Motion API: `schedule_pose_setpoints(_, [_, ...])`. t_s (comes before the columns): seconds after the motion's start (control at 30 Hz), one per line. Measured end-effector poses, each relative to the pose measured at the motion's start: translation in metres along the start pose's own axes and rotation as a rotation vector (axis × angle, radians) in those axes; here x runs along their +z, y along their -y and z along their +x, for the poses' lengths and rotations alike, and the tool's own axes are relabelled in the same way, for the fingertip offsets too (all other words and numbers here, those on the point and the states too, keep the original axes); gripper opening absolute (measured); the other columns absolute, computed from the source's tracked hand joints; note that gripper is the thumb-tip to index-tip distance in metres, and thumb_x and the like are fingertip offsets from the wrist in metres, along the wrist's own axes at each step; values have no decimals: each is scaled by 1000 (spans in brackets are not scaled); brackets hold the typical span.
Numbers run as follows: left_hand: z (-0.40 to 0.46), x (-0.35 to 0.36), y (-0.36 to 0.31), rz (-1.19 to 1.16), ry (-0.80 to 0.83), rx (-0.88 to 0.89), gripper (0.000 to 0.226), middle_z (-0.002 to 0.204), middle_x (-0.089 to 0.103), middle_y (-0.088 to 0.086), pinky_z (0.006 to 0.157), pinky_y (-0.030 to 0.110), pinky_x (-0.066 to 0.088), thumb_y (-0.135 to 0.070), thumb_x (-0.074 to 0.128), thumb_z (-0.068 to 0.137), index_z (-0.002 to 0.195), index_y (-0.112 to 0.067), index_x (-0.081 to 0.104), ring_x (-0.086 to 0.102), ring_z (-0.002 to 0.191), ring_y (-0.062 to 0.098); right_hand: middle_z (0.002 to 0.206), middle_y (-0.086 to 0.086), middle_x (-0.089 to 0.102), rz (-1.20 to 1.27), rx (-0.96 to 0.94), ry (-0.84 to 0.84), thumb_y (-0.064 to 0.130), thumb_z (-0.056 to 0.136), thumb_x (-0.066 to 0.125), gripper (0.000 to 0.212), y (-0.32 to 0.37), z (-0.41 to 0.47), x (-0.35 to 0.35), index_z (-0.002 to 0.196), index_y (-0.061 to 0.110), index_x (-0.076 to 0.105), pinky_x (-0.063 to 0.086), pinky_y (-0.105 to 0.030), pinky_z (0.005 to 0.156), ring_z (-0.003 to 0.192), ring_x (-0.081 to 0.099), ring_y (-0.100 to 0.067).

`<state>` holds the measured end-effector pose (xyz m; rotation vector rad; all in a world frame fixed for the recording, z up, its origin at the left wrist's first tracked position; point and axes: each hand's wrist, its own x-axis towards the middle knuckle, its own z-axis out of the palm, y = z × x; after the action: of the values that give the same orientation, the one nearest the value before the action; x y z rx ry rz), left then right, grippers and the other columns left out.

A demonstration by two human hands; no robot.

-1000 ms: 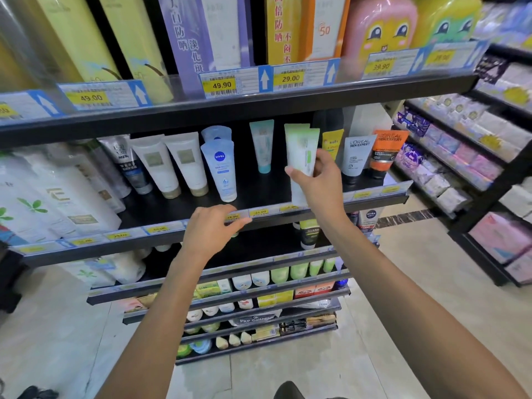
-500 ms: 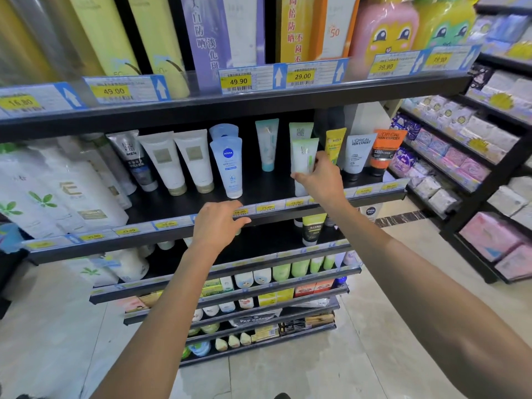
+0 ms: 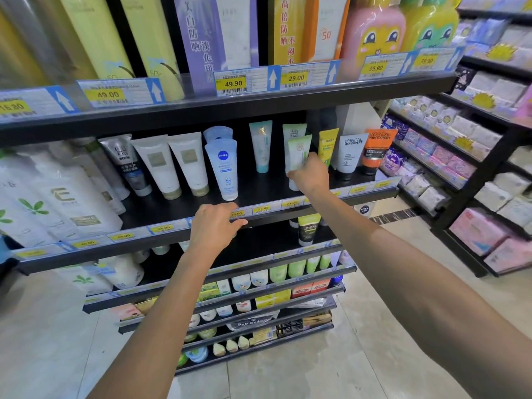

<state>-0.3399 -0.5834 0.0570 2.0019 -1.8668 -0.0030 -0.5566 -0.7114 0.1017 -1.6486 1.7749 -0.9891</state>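
My right hand (image 3: 311,174) grips a light green and white tube (image 3: 298,153) that stands cap-down on the black shelf (image 3: 184,207), in front of a second tube of the same kind (image 3: 293,131). My left hand (image 3: 214,224) rests on the shelf's front edge, fingers curled over the price-label strip (image 3: 260,210), holding no product. A blue Nivea tube (image 3: 223,168) stands just behind the left hand.
On the same shelf stand two white tubes (image 3: 172,165), a teal tube (image 3: 261,145), a yellow tube (image 3: 327,145), and L'Oreal Men Expert tubes (image 3: 349,152). Tall boxes (image 3: 218,33) fill the shelf above. Lower shelves hold small tubes. Another rack (image 3: 460,156) stands to the right across tiled floor.
My right hand has lowered the green tube from mid-air down onto the shelf, in front of its twin. My left hand has stayed on the shelf edge.
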Motion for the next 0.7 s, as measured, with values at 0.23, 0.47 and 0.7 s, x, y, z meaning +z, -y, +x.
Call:
schedule_pose_setpoints(0.23, [0,-1,0,7,14,-2,34,96,74,-2,80,40,53,-52,70,90,113,-28,71,60,103,28,124,-15,66,-23,-6,-25,18,86,81,48,-1,1,2,122,3,53,46,-34,79,114,63,-34])
schedule_pose_setpoints(0.47, [0,-3,-2,4,41,-19,32,93,73,-3,80,42,54,-52,69,91,111,-28,71,60,104,28,123,-16,67,-45,-1,-4,22,87,81,48,-4,-1,2,121,2,54,48,-35,80,113,64,-36])
schedule_pose_setpoints(0.7, [-4,-9,-4,-13,75,-25,35,103,74,-2,86,43,54,-50,69,91,116,-26,69,60,107,30,109,-13,70,-115,-30,-5,24,89,75,33,-13,-21,-18,111,5,57,47,-34,71,100,68,-36])
